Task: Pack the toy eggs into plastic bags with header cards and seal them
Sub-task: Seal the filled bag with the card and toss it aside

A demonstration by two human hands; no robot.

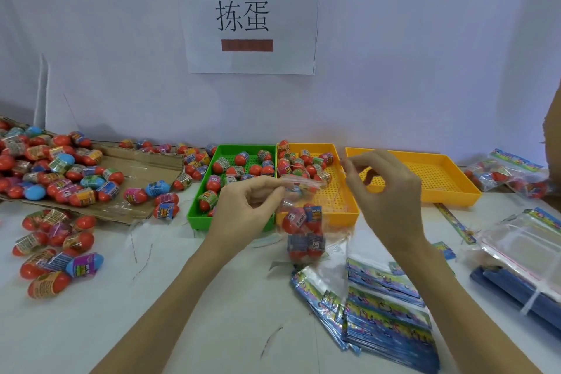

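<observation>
A clear plastic bag with several red toy eggs inside hangs above the table's middle. My left hand pinches the bag's top edge from the left. My right hand is raised to the right of the bag, thumb and forefinger pinching a thin clear strip that runs toward the bag's mouth. Loose toy eggs lie heaped on cardboard at the left. A stack of blue header cards lies below the bag.
A green tray and a yellow tray hold eggs; a second yellow tray stands bare at the right. Packed bags lie far right. Clear bags and a dark blue bundle lie near the right edge.
</observation>
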